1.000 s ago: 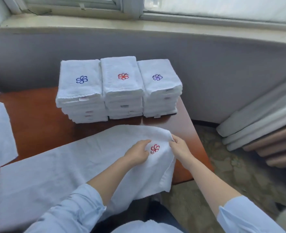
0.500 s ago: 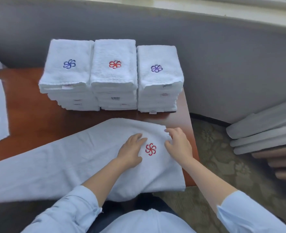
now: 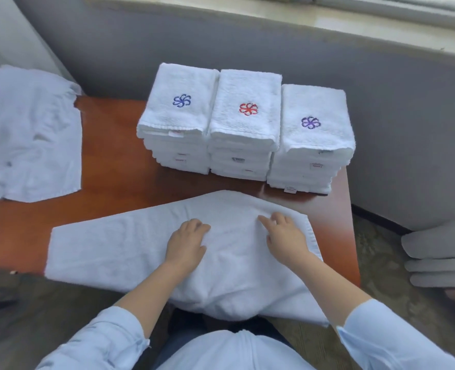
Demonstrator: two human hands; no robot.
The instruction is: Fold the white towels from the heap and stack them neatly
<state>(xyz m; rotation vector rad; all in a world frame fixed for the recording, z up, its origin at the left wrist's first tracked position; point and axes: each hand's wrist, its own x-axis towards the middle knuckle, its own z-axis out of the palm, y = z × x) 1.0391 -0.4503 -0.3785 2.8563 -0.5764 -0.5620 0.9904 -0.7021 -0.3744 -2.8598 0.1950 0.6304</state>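
Left grip [image 3: 186,244] and right grip [image 3: 285,237] are both flat and open now, pressing on the towel [image 3: 108,249] at the desk's [image 3: 114,166] near edge. The red logo that was between them is gone from view. I reckon it's smoothed and ready for the next fold, then onto the stacks [image 3: 245,124].

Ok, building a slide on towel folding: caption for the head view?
Left hand and right hand press a white towel flat on the table, three folded stacks behind.
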